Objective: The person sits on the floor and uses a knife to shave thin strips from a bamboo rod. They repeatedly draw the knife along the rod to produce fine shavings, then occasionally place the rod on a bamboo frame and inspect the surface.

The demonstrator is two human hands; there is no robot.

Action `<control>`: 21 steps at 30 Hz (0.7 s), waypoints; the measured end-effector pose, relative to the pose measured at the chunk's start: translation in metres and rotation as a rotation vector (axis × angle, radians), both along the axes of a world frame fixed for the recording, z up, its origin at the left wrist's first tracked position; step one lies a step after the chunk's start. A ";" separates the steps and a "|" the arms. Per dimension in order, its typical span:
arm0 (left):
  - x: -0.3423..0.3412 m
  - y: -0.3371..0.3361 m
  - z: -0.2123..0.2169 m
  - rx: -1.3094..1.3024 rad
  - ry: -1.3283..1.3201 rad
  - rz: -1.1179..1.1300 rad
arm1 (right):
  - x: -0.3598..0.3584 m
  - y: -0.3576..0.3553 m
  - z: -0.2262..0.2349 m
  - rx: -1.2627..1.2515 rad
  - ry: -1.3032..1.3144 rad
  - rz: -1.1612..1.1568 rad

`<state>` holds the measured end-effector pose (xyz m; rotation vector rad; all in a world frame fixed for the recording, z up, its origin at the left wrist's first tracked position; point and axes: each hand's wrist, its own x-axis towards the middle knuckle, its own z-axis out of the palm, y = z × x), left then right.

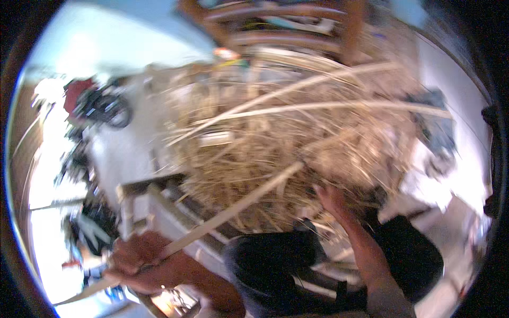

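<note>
Two hands are at work on a big tangled heap of pale cane strips (297, 132) and dry fibres that fills the middle of the blurred view. The left hand (139, 262) is closed tight around one long flat cane strip (233, 208), which runs up and to the right from that fist until its far end disappears into the heap. The right hand (330, 199) reaches forward with its fingers at the lower edge of the pile, touching or buried in the loose fibres; whether those fingers are spread or curled on something cannot be told through the blur.

Judging from this, the main risk is snagging: the strip's buried end may be caught under other strands, so a hard pull could drag a clump off the heap or bend the strip until it kinks or splits. A thin strip sliding through a closed fist could also cut or splinter the palm. Long stiff canes (339, 106) arching across the top of the heap could spring loose toward the face if the pile shifts. The person's dark-clothed knees (275, 259) sit just below the heap, near any falling material.
</note>
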<state>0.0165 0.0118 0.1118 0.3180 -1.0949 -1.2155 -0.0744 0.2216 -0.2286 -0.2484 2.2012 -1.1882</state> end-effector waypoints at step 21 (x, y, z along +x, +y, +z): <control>0.043 -0.020 -0.012 -0.083 -0.144 -0.261 | 0.016 -0.013 -0.015 0.137 0.058 0.481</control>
